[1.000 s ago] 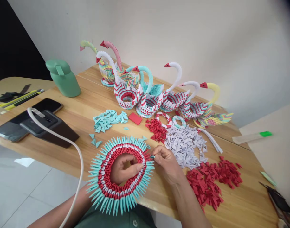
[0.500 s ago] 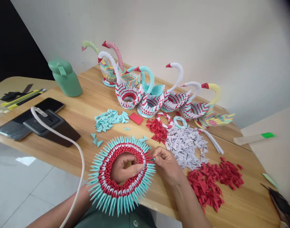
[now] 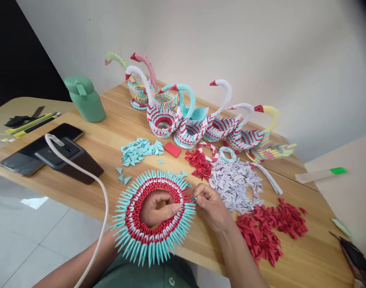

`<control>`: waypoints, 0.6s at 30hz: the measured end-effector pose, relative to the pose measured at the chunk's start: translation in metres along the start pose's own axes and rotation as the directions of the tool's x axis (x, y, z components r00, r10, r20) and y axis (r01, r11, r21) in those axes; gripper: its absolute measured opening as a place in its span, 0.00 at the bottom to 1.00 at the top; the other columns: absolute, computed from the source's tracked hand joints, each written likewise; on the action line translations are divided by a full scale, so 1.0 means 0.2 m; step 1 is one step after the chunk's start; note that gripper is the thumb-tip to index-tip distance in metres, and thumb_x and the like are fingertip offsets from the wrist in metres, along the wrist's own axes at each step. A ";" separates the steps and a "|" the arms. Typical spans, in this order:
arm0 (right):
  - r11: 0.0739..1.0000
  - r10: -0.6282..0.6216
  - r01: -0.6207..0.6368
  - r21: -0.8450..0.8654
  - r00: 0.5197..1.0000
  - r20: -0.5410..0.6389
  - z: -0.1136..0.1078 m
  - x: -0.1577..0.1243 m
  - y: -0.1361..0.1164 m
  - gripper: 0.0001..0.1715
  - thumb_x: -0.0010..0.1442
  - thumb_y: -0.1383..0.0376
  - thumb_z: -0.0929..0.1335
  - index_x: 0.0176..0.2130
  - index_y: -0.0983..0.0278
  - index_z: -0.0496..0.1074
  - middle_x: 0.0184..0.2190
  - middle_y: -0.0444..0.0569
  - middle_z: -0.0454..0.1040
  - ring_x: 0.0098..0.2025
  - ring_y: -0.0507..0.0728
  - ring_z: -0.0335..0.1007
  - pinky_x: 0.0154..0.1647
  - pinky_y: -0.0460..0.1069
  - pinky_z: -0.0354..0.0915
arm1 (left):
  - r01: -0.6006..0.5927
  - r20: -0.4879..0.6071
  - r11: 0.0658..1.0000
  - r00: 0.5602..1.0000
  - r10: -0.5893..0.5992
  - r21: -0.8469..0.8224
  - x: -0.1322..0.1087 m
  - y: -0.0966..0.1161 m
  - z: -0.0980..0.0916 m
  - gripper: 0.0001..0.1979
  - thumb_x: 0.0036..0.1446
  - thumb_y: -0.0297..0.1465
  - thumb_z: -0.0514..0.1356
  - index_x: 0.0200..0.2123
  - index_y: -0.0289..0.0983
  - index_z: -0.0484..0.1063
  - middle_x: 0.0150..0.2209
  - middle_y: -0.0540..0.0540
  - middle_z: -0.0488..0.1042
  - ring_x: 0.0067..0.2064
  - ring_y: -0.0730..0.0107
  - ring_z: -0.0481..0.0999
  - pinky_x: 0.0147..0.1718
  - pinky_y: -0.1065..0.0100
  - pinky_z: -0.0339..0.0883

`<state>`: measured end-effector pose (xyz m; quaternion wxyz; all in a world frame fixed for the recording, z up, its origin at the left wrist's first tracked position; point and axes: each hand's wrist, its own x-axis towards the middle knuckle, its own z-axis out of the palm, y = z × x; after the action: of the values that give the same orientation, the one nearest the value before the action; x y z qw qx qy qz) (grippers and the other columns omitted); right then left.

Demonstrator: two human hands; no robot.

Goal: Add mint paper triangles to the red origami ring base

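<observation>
A round paper ring (image 3: 131, 224) built of teal, red and white folded pieces is held over the near edge of the wooden table (image 3: 105, 140). My left hand (image 3: 155, 210) comes up through its centre hole, fingers curled against the inner right wall. My right hand (image 3: 211, 208) pinches a small teal piece (image 3: 194, 198) against the ring's right rim. Loose heaps lie close by: teal pieces (image 3: 139, 151), white pieces (image 3: 235, 184), a small red heap (image 3: 198, 164) and a large red heap (image 3: 267, 232).
Several finished paper swans (image 3: 189, 120) line the back of the table. A green lidded container (image 3: 85, 98) stands at the back left. Two phones (image 3: 41, 154) lie at left, one with a white cable (image 3: 95, 192). Scissors (image 3: 353, 250) rest at far right.
The ring and both hands have barely shifted; the view has drifted slightly, and my right hand keeps pressing the teal piece at the same spot on the rim.
</observation>
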<state>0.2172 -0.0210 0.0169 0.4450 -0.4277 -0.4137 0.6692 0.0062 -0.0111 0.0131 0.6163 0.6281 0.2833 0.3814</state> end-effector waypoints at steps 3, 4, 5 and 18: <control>1.000 -0.007 0.007 -0.005 1.000 -0.008 0.00 0.00 0.00 0.17 0.48 0.53 0.79 0.28 0.61 0.75 0.23 0.42 0.73 0.26 0.52 0.65 0.30 0.47 0.57 | 0.005 -0.020 1.000 1.000 -0.004 0.013 0.00 0.02 0.01 0.17 0.60 0.39 0.58 0.23 0.35 0.63 0.22 0.49 0.64 0.26 0.72 0.64 0.29 0.71 0.61; 1.000 -0.008 0.008 -0.008 1.000 -0.009 0.00 0.00 0.00 0.17 0.48 0.53 0.79 0.28 0.62 0.75 0.23 0.42 0.73 0.25 0.52 0.64 0.30 0.47 0.57 | 0.010 -0.019 1.000 1.000 -0.009 0.013 0.00 0.02 0.02 0.17 0.60 0.38 0.57 0.23 0.35 0.63 0.22 0.49 0.64 0.26 0.72 0.64 0.29 0.71 0.61; 1.000 -0.009 0.008 -0.012 1.000 -0.011 0.00 0.00 0.00 0.17 0.48 0.53 0.79 0.27 0.62 0.75 0.22 0.42 0.72 0.25 0.51 0.63 0.29 0.47 0.56 | 0.013 -0.020 1.000 1.000 -0.013 0.012 0.00 0.02 0.02 0.17 0.60 0.38 0.57 0.23 0.35 0.63 0.22 0.49 0.64 0.26 0.72 0.64 0.28 0.71 0.61; 0.998 -0.041 0.037 -0.043 0.995 -0.091 0.00 0.01 0.03 0.20 0.48 0.51 0.78 0.27 0.62 0.73 0.22 0.40 0.69 0.26 0.51 0.59 0.29 0.46 0.53 | -0.033 -0.249 0.999 0.968 0.022 -0.039 -0.02 -0.09 0.13 0.21 0.57 0.43 0.61 0.20 0.37 0.62 0.16 0.51 0.60 0.20 0.73 0.61 0.20 0.71 0.58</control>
<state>0.2162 -0.0206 0.0111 0.4675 -0.4589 -0.4150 0.6314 0.0277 -0.0275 -0.0031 0.5838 0.5661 0.3412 0.4715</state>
